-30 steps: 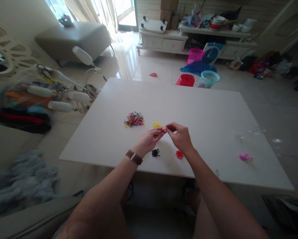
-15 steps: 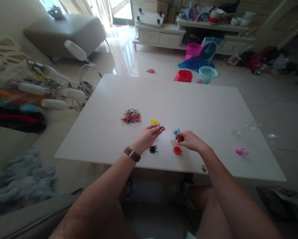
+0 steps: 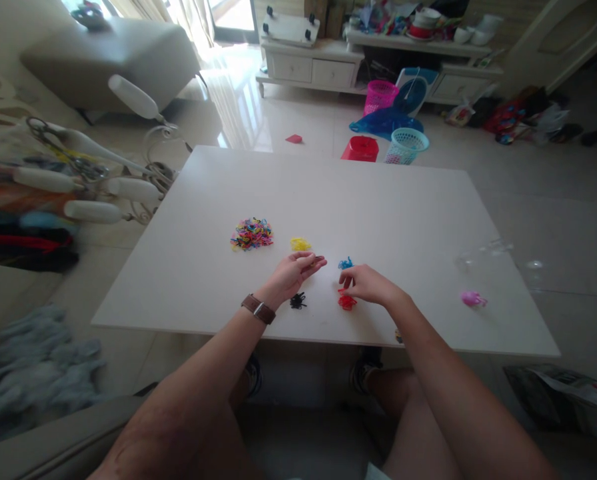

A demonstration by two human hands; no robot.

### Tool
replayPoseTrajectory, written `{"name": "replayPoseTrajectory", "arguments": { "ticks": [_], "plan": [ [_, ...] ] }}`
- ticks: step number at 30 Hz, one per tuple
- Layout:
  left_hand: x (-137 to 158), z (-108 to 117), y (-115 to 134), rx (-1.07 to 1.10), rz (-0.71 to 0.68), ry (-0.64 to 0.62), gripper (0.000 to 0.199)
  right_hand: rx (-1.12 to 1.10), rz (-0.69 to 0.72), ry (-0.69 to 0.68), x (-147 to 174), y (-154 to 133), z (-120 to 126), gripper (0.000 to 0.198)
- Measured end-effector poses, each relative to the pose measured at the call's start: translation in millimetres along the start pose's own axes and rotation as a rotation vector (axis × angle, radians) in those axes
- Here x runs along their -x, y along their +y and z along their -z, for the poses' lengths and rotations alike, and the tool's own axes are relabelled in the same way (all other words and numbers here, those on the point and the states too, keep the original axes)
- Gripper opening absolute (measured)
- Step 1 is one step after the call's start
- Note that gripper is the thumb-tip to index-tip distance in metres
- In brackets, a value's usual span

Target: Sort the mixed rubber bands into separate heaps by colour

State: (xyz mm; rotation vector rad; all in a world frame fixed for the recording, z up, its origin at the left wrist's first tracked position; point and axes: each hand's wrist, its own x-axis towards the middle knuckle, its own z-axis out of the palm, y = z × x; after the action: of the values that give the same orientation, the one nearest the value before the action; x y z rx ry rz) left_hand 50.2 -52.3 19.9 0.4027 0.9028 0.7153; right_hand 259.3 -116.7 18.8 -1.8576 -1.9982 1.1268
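Observation:
My left hand (image 3: 294, 272) is turned partly palm up, its thumb and fingers closed on small loops, at least one dark, that look like rubber bands (image 3: 319, 259). Just behind it lies a yellow pile of rubber bands (image 3: 300, 244); a black pile (image 3: 298, 301) sits in front. Fingers bent down, my right hand (image 3: 371, 284) pinches at a red rubber band (image 3: 341, 291) over the red pile (image 3: 347, 303). A blue pile (image 3: 345, 264) is just beyond those fingers. Farther left is a larger mixed-colour pile of bands (image 3: 252, 235).
The white table (image 3: 378, 200) carries a pink item (image 3: 473, 299) and a clear, see-through object (image 3: 486, 253) at the right. A small dark-and-yellow piece (image 3: 398, 336) lies at the front edge, partly behind my right forearm. Baskets (image 3: 406, 145) stand on the floor beyond.
The whole view has shifted slightly. My right hand has lowered a little toward the red pile, fingertips now at its top. My left hand keeps its hold beside the yellow pile.

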Motion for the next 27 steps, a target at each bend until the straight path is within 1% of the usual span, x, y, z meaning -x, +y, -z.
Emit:
{"name": "replayPoseTrajectory", "arguments": {
  "ticks": [2, 4, 7, 9, 11, 14, 17, 22, 24, 27],
  "plan": [
    [-0.8, -1.1, -1.2, -0.015, 0.000, -0.014, 0.009, 0.025, 0.037, 0.095, -1.0, -6.0, 3.0, 0.018],
    [-0.7, -2.2, -2.4, -0.031, 0.006, -0.032, 0.008, 0.025, 0.090, 0.197, -1.5, -15.0, 5.9, 0.008],
    [1.2, -3.5, -3.7, -0.051, 0.018, -0.068, 0.009, -0.021, 0.177, 0.366, -1.6, -29.7, 8.4, 0.015],
    [3.0, -4.1, -4.3, -0.060, 0.015, -0.094, 0.009, -0.059, 0.227, 0.439, -1.7, -36.8, 7.8, 0.014],
    [4.6, -4.6, -5.1, -0.071, 0.015, -0.112, 0.008, -0.083, 0.264, 0.453, -2.0, -40.7, 5.6, 0.013],
    [6.2, -5.1, -6.6, -0.090, 0.032, -0.127, 0.009, -0.086, 0.289, 0.423, -2.7, -42.7, 1.6, 0.010],
    [6.6, -4.8, -7.2, -0.087, 0.028, -0.143, 0.011, -0.073, 0.282, 0.419, -3.4, -43.6, 0.2, 0.011],
    [5.1, -3.3, -5.2, -0.085, 0.021, -0.162, 0.011, -0.049, 0.267, 0.456, -4.4, -44.6, 2.8, 0.012],
    [3.7, -3.1, -4.8, -0.110, 0.022, -0.144, 0.011, -0.043, 0.268, 0.474, -5.0, -44.2, 2.8, 0.012],
    [1.5, -2.3, -4.0, -0.182, 0.019, -0.137, 0.005, -0.037, 0.269, 0.485, -5.9, -43.5, 1.7, 0.012]
  ]
}}
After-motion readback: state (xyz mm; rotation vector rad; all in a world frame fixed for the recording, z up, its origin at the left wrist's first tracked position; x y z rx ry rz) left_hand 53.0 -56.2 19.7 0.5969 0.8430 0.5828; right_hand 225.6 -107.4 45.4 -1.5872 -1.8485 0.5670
